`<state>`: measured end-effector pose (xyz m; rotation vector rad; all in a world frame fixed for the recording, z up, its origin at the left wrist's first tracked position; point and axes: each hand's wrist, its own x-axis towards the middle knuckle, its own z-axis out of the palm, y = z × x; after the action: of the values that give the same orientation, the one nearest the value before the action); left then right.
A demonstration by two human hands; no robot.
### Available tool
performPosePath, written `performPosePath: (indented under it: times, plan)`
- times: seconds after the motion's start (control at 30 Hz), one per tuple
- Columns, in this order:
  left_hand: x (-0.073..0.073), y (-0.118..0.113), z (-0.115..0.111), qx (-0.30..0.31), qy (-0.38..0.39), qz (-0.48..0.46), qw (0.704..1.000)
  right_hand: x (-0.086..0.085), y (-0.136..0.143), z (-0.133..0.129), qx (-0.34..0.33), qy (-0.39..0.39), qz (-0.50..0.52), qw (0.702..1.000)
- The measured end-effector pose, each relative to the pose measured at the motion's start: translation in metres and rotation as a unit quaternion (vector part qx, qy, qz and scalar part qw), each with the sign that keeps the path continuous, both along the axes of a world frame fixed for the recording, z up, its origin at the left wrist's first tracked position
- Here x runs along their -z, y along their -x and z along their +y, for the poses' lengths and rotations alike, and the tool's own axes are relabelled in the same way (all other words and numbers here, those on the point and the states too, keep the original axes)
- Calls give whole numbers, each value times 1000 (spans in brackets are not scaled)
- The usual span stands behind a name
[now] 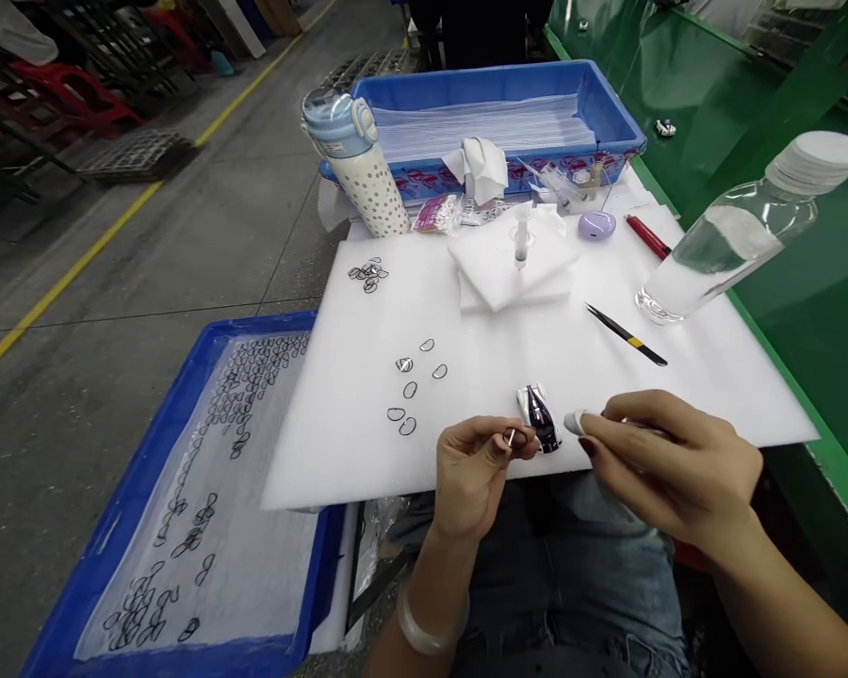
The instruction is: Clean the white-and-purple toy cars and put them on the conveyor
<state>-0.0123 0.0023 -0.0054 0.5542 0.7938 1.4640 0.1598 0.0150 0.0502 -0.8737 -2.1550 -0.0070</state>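
Observation:
My left hand pinches a small shiny ring-like part between thumb and fingertips at the near edge of the white foam board. A small dark toy-car-shaped piece with white trim lies on the board just beside those fingers. My right hand holds a small white-tipped tool or wipe, its tip close to the dark piece. Several thin black rings lie on the board to the left of my hands.
A blue tray with many black rings sits at lower left. Further back are another blue tray, a dotted flask, folded white cloths with a syringe, black tweezers, a clear bottle, a red pen and a lilac case.

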Motion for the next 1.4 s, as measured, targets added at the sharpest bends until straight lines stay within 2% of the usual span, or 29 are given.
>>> performPosePath:
  times: [0.13,0.23,0.3,0.37,0.43,0.47,0.53,0.63,0.87,1.03,1.4]
  plan:
    - [1,9,-3,13,-70,44,997,9,-14,-1,20,64,52,996]
    - [3,17,-8,-11,-118,192,974,24,-16,-2,18,123,111,986]
    - [5,18,-10,-59,-155,359,919,32,-15,-2,22,144,151,978]
    - [7,13,-11,-103,-207,511,828,37,-12,-2,28,164,171,971]
    - [9,5,-10,-122,-261,599,747,41,-7,-1,35,183,169,968]
    - [10,1,-9,-125,-280,623,720,43,-5,-1,39,188,167,967]
    - [11,-5,-8,-127,-295,650,689,46,-1,-2,52,189,166,966]
    - [11,-8,-7,-120,-283,663,683,48,2,-1,74,208,146,964]
    - [9,-1,-7,-103,-219,646,724,46,3,2,89,277,114,950]
    - [8,0,-7,-88,-188,647,733,45,5,3,96,288,111,946]
    - [7,-1,-6,-67,-173,642,744,46,7,2,109,290,109,945]
